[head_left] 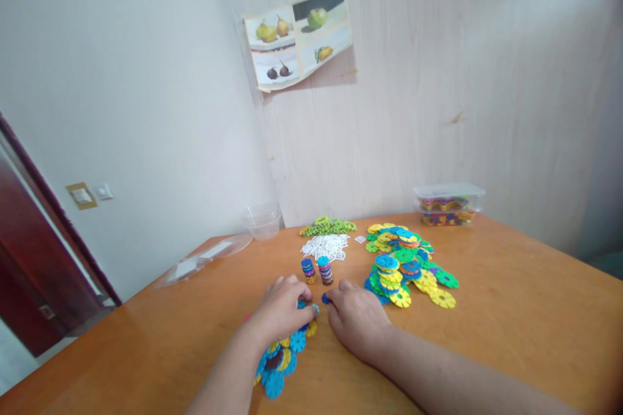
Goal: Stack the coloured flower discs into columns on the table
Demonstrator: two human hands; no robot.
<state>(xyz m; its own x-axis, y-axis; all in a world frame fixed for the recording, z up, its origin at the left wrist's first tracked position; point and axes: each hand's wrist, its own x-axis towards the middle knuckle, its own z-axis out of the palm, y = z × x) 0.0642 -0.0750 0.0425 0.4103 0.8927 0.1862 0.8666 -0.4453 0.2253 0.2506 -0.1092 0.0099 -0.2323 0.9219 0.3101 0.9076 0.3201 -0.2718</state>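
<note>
My left hand (281,308) rests on the wooden table (511,318), fingers curled over a small heap of blue and yellow snowflake discs (281,363), pinching a small disc at its fingertips. My right hand (356,316) lies just right of it, fingers closed on a small blue disc (325,299). The two hands almost touch. Two short stacks of small discs (317,270) stand just beyond the fingertips. A large pile of green, yellow and blue discs (406,264) lies to the right of my right hand.
A heap of white pieces (325,247) and a heap of green pieces (328,227) lie further back. A clear cup (263,220), a clear lid (204,256) and a clear box of coloured pieces (448,204) stand near the wall. A fruit picture (298,35) hangs above.
</note>
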